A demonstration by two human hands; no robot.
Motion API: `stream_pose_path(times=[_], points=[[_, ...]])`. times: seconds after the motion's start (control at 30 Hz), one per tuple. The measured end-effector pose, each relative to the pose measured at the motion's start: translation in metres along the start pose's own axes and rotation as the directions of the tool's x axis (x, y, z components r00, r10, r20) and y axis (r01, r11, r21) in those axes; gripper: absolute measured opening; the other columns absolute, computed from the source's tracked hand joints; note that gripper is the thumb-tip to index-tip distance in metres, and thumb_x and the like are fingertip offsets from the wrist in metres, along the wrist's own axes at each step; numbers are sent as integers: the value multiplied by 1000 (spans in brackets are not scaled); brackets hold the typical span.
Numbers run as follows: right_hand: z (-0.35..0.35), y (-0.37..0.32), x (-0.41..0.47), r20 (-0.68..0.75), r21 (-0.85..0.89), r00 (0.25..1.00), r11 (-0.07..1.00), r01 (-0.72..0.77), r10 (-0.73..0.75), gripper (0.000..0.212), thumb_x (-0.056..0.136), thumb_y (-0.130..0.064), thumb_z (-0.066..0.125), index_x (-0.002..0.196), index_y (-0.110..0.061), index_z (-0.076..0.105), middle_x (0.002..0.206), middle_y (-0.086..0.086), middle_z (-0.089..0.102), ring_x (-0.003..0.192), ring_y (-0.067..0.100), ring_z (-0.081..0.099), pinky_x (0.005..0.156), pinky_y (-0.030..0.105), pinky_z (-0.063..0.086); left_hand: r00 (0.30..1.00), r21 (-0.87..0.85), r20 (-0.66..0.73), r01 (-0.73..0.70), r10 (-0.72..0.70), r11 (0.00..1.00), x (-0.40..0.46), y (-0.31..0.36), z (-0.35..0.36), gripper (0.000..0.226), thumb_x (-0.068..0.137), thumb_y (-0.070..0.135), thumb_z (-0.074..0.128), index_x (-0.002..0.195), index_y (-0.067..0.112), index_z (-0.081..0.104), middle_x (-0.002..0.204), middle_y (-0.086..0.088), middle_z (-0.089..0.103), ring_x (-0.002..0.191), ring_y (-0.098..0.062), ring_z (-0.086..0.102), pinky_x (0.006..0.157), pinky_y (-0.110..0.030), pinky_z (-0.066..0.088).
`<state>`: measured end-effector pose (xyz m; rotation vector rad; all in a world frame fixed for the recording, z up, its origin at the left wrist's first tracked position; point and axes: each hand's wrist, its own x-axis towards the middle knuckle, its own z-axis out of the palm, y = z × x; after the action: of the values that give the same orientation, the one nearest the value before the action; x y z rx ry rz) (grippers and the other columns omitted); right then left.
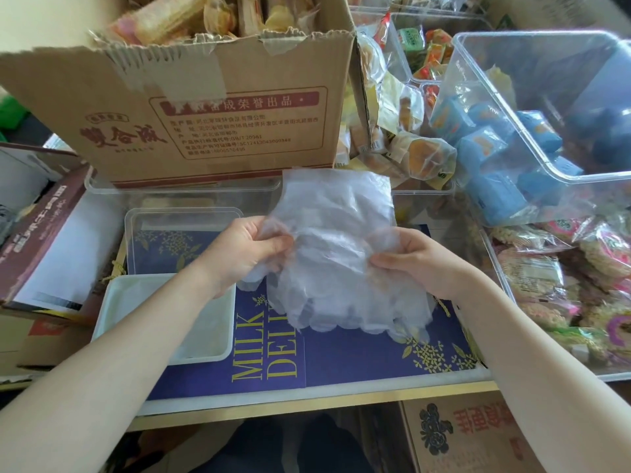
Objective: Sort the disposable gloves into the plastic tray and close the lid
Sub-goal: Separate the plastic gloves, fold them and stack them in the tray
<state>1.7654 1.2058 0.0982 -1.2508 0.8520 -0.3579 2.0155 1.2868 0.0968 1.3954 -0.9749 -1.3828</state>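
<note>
I hold the stack of disposable gloves point(336, 254) up over the blue box on the worktop, my left hand point(251, 244) pinching its left edge and my right hand point(415, 262) pinching the right, fingers curled into the film. The white plastic tray point(164, 339) sits low to my left, its clear lid point(181, 240) lying just behind it. The film looks thin and slippery, so I judge the loose lower layers could slide out and scatter if my pinch slackens. The bundle also looks wider than the tray, so unfolded edges may spill over the rim and stop the lid from seating.
</note>
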Motion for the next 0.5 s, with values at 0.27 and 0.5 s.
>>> stream_pose_path(times=[0.27,0.5], points=[[4,8,5,-39,156,990,978,138,-133,21,65,-29,72,85,-26,77,89,-6,73,81,5,66,74,16,51,991,-77,-63,-124,119,989,-3,-5,-1,28,87,-1,53,82,21,70,73,9,71,67,-4,64,65,-17,52],[6,0,1,49,210,979,960,185,-199,32,73,6,62,71,-23,77,76,-3,72,71,10,68,64,21,54,975,-80,90,-196,203,977,-9,-3,-11,39,79,-10,53,68,19,76,77,9,69,74,-8,63,67,-17,49]])
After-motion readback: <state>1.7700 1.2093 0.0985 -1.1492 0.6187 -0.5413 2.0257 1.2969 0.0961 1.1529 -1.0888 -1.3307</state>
